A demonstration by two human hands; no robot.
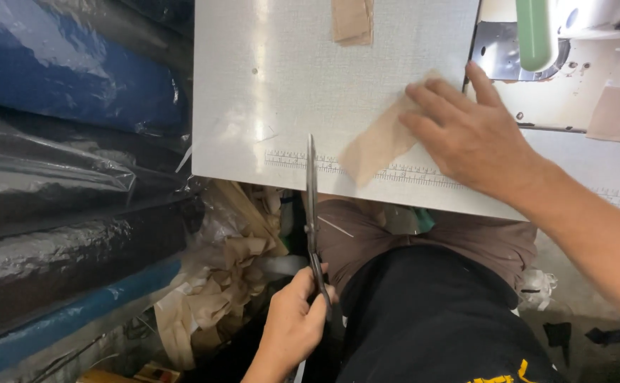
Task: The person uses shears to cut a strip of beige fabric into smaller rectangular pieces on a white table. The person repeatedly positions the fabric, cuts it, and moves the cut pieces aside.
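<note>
The right hand (466,135) lies flat on the counter (267,85), fingers spread and pressing down on a tan strip (381,142), its forearm running off toward the lower right. The left hand (292,323) sits low, below the counter's edge, curled tight around the handles of the scissors (311,206). The blades point straight up, appear closed, and their tip crosses the counter's near edge just left of the strip.

One pair of scissors, dark metal, long and thin. Two tan pieces show on the counter: the strip under the right hand, a slanted, soft, cloth-like rectangle whose lower end reaches a printed ruler (366,170) along the edge, and a smaller folded piece (352,21) at the far edge. The counter is pale grey with a fine, slightly glossy texture.

At the upper right stands a white sewing machine (572,78) with a shiny metal plate and a green cylinder (535,32) above it. Below the counter, crumpled tan scraps (218,291) are heaped together. To the left, fabric rolls (62,142) are stacked, blue, black and grey, wrapped in wrinkled clear plastic. The person's lap, in brown and black cloth, fills the lower middle.
</note>
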